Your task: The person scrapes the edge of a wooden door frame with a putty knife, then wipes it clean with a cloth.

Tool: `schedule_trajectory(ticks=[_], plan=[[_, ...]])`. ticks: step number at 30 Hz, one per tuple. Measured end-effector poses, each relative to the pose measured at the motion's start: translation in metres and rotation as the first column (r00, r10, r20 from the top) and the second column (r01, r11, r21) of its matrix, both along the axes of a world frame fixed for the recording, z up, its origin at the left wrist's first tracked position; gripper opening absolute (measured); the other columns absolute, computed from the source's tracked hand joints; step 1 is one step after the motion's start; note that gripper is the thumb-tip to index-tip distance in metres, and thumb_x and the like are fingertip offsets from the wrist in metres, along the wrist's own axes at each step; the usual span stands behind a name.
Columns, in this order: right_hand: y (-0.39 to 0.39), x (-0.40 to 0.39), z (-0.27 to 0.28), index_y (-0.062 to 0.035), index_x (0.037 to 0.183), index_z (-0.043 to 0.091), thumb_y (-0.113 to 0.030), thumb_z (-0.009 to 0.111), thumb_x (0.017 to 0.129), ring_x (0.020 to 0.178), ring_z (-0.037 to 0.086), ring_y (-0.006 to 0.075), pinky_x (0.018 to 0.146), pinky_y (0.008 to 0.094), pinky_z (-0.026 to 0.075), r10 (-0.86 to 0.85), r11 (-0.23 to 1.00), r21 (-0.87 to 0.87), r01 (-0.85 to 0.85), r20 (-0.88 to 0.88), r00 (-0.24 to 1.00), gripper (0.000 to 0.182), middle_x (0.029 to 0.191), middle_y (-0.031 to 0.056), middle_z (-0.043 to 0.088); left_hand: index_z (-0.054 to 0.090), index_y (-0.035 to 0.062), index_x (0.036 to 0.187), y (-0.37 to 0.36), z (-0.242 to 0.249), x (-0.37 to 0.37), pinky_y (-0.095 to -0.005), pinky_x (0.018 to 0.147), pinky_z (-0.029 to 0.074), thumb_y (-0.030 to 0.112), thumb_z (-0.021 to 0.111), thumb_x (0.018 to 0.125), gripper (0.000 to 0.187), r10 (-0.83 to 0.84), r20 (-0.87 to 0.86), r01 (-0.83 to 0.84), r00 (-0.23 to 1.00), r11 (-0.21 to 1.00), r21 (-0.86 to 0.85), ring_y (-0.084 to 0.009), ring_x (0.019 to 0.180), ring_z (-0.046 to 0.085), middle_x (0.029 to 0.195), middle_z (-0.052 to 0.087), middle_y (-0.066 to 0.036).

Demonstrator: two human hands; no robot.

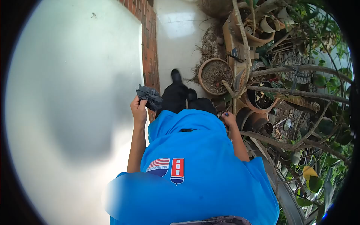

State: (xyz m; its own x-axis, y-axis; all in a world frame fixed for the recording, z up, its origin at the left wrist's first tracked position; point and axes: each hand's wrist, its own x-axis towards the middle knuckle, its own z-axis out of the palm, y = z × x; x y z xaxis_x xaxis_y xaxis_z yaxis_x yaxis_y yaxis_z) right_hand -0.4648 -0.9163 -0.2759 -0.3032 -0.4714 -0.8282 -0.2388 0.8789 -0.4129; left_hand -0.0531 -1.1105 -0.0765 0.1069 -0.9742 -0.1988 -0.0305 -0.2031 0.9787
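My left hand (pixel 139 108) is raised at the left of my body, its thumb and fingers closed on a crumpled black plastic bag (pixel 150 98). The bag bunches up above the fingers and hangs over toward my dark trousers. At my right side, low beside the pots, my right hand (pixel 229 119) is closed around a small thing with a dark blue end (pixel 226 114). Most of that thing is hidden in the fingers, so its kind does not show. A round clay pot of dry soil (pixel 216 76) stands on the floor ahead of my right hand.
Bare branches (pixel 300 91) reach across several pots on the right, among them a dark-lined pot (pixel 262 98) and a large planter (pixel 258 39). Leafy plants fill the far right. A pale wall (pixel 75 93) and a brick strip (pixel 149 48) border the tiled floor (pixel 178 45).
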Motion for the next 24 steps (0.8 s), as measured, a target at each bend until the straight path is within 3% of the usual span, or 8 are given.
schedule_trajectory(ticks=[4, 6, 10, 13, 15, 17, 20, 24], plan=[[0.043, 0.002, -0.009, -0.0014, 0.102, 0.059, -0.020, 0.064, 0.088, 0.053, 0.061, 0.0202, 0.050, 0.0369, 0.048, -0.058, 0.998, -0.024, 0.058, 0.019, 0.998, 0.024, 0.073, 0.0114, 0.062, 0.067, -0.0031, 0.098, -0.037, 0.008, -0.031, -0.0243, 0.074, 0.048, 0.000, 0.052, 0.089, 0.018, -0.109, -0.022, 0.107, 0.994, 0.992, -0.064, -0.0091, 0.079, 0.059, 0.089, 0.067, -0.003], [0.058, 0.000, -0.014, -0.0016, 0.101, 0.059, -0.021, 0.063, 0.089, 0.053, 0.060, 0.0201, 0.051, 0.0369, 0.049, -0.024, 0.996, 0.081, 0.026, -0.021, 0.999, 0.023, 0.073, 0.0111, 0.062, 0.067, -0.0034, 0.099, -0.048, 0.010, -0.036, -0.0244, 0.074, 0.048, 0.000, 0.051, 0.089, 0.019, -0.154, -0.038, 0.150, 0.987, 0.985, -0.088, -0.0091, 0.078, 0.059, 0.088, 0.067, -0.003], [0.056, 0.008, -0.024, -0.0012, 0.101, 0.059, -0.021, 0.062, 0.090, 0.052, 0.060, 0.0218, 0.049, 0.0387, 0.048, 0.073, 0.965, 0.255, -0.057, -0.055, 0.996, 0.023, 0.072, 0.0120, 0.061, 0.067, -0.0036, 0.098, -0.033, 0.024, -0.022, -0.0248, 0.073, 0.048, 0.001, 0.052, 0.088, 0.018, -0.090, 0.030, 0.092, 0.995, 0.994, -0.061, -0.0094, 0.077, 0.059, 0.087, 0.067, -0.003], [0.023, 0.011, -0.013, 0.0000, 0.100, 0.059, -0.019, 0.062, 0.090, 0.054, 0.058, 0.0198, 0.046, 0.0374, 0.044, -0.003, 0.960, 0.279, -0.016, 0.068, 0.998, 0.021, 0.075, 0.0130, 0.062, 0.068, -0.0032, 0.098, 0.004, 0.031, -0.001, -0.0241, 0.071, 0.047, 0.002, 0.053, 0.087, 0.018, -0.027, -0.007, 0.027, 1.000, 1.000, -0.011, -0.0092, 0.076, 0.058, 0.086, 0.067, -0.002], [-0.010, 0.008, -0.006, -0.0006, 0.112, 0.054, -0.017, 0.061, 0.091, 0.047, 0.055, 0.0199, 0.039, 0.0374, 0.042, -0.004, 0.987, 0.159, -0.005, 0.057, 0.998, 0.027, 0.072, 0.0120, 0.060, 0.068, -0.0028, 0.098, 0.019, 0.028, 0.008, -0.0234, 0.070, 0.046, 0.002, 0.054, 0.086, 0.019, 0.000, -0.027, 0.000, 1.000, 1.000, 0.017, -0.0090, 0.075, 0.058, 0.086, 0.066, -0.002], [-0.032, 0.004, -0.009, -0.0019, 0.118, 0.051, -0.015, 0.060, 0.092, 0.048, 0.053, 0.0177, 0.042, 0.0345, 0.043, -0.045, 0.999, -0.001, 0.045, 0.104, 0.994, 0.031, 0.068, 0.0085, 0.057, 0.068, -0.0030, 0.098, 0.029, 0.025, 0.011, -0.0225, 0.069, 0.045, 0.002, 0.054, 0.085, 0.020, -0.014, -0.032, 0.015, 0.999, 0.999, 0.044, -0.0086, 0.073, 0.057, 0.085, 0.066, -0.002], [-0.062, 0.013, 0.032, -0.0021, 0.116, 0.052, -0.015, 0.062, 0.091, 0.048, 0.052, 0.0163, 0.043, 0.0318, 0.043, -0.112, 0.973, -0.192, 0.131, 0.109, 0.988, 0.030, 0.066, 0.0064, 0.053, 0.067, -0.0036, 0.096, 0.028, 0.022, 0.004, -0.0233, 0.068, 0.047, 0.001, 0.052, 0.085, 0.020, -0.065, -0.038, 0.067, 0.997, 0.997, 0.038, -0.0088, 0.074, 0.058, 0.085, 0.066, -0.002], [-0.046, 0.014, 0.043, -0.0040, 0.115, 0.052, -0.014, 0.064, 0.089, 0.050, 0.053, 0.0159, 0.045, 0.0326, 0.044, -0.050, 0.978, -0.191, 0.082, 0.168, 0.985, 0.030, 0.066, 0.0054, 0.054, 0.066, -0.0035, 0.093, 0.032, 0.040, -0.020, -0.0244, 0.069, 0.048, -0.003, 0.048, 0.085, 0.020, -0.074, -0.169, 0.079, 0.983, 0.997, 0.024, -0.0089, 0.074, 0.058, 0.085, 0.066, -0.004]])
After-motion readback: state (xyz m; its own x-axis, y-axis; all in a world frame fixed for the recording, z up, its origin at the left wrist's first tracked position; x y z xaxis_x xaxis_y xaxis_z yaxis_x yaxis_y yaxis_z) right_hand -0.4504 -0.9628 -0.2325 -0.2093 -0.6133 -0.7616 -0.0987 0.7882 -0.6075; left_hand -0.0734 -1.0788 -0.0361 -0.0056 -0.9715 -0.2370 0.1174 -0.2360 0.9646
